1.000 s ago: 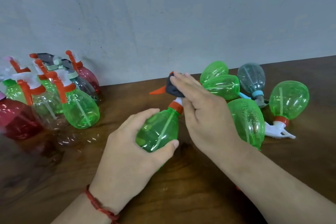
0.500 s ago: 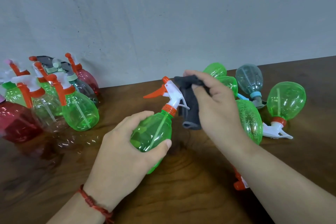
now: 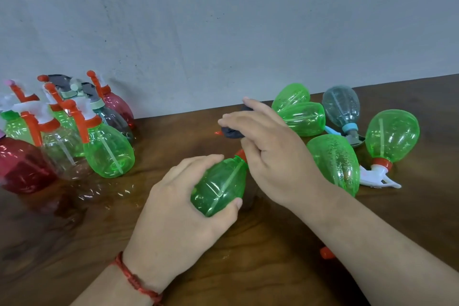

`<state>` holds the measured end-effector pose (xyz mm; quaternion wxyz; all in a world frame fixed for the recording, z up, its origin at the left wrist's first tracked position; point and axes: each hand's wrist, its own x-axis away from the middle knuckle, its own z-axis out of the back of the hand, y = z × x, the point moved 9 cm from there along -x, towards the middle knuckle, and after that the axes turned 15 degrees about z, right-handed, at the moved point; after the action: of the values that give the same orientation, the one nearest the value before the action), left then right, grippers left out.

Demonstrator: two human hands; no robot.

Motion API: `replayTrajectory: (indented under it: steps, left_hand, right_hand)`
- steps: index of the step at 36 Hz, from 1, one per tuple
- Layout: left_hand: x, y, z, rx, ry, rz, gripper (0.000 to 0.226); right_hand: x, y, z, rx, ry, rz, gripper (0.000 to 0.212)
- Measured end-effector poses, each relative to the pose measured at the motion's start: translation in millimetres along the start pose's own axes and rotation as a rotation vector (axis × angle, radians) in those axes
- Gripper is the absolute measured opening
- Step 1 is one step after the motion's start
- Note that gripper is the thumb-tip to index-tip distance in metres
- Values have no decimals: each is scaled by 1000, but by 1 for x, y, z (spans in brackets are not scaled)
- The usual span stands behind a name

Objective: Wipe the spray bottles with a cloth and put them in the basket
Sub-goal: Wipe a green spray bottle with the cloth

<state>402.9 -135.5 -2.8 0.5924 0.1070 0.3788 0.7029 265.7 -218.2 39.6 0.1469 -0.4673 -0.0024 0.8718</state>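
We see our left hand (image 3: 178,208) curled round the green spray bottle (image 3: 221,186), tilted over the desk (image 3: 248,268), while our right hand (image 3: 273,151), just beyond it, has pinched the dark cloth (image 3: 232,131) back over the nozzle (image 3: 218,133) it had lifted off, so wiping goes on, basket unseen.

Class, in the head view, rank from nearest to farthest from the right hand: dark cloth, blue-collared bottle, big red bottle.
1. dark cloth, gripped in the right hand.
2. blue-collared bottle, lying back right.
3. big red bottle, far left edge.
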Motion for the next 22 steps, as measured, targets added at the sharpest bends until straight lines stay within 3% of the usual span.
replayTrajectory:
  steps: [3, 9, 19, 22]
  left_hand:
    - [-1, -3, 6, 81, 18, 41, 61]
    - [-2, -10, 10, 231, -1, 101, 58]
    - [-13, -32, 31, 320, 96, 177, 55]
    - [-15, -30, 31, 318, 89, 143, 58]
  right_hand:
    - [8, 7, 5, -133, 102, -85, 51]
    - [21, 32, 0, -694, 365, -456, 39]
    - [22, 30, 6, -628, 272, -464, 35]
    - [21, 32, 17, -697, 407, -481, 34]
